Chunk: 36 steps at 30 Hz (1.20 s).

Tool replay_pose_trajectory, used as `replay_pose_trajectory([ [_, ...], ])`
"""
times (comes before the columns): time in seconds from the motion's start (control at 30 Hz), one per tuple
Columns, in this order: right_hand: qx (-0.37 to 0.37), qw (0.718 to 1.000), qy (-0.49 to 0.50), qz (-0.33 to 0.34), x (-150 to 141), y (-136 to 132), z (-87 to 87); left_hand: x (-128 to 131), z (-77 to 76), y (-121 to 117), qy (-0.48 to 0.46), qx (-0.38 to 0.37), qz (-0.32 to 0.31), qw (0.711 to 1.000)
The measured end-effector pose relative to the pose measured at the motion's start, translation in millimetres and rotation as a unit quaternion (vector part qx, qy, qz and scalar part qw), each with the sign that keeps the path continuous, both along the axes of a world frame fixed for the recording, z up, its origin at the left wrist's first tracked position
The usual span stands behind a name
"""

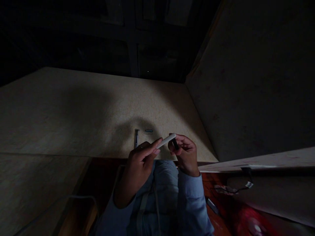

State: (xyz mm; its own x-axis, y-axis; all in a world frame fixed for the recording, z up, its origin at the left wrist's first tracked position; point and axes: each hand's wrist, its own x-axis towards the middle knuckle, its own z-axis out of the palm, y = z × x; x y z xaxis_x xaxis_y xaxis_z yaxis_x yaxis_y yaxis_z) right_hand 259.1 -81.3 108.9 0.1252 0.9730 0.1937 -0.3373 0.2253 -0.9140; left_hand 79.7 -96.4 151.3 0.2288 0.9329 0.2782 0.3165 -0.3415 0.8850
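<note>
My left hand (141, 162) pinches the near end of a slim white rod (166, 141) with a rounded tip. The rod slants up to the right, toward the fingertips of my right hand (185, 152). Those fingers close around a short black cylindrical piece (175, 144), just below the rod's tip; whether the two touch, I cannot tell. Past my left hand, a thin dark tool with a narrow head (136, 137) lies lengthwise on the table (118, 98), partly hidden by the hand. Beside it lies a small dark cylinder (149, 130).
A patterned panel (258, 98) rises along the table's right side. Dark framed glass (134, 55) stands behind the table. A pale cable (71, 196) runs at lower left. On the reddish floor at right are a black cord (248, 178) and a red object (256, 219).
</note>
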Motion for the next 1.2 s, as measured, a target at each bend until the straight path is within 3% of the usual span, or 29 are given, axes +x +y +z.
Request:
replay_pose_trajectory([
  [0.5,0.05,0.993,0.075,0.07,-3.1,-2.5,4.8,8.0,-0.1,-4.3,-0.035,0.028,0.025,0.999],
  [0.67,0.049,0.994,0.066,0.067,-3.0,-3.2,7.1,8.2,1.0,-4.4,-0.041,0.023,0.011,0.999],
  [0.93,0.021,0.998,0.051,0.03,-1.0,-2.3,6.1,6.2,-0.4,-4.3,-0.072,-0.045,-0.042,0.996],
  [1.2,0.031,0.996,0.063,0.049,-3.2,-2.2,9.3,7.8,-2.2,-2.2,-0.065,-0.011,0.012,0.998],
])
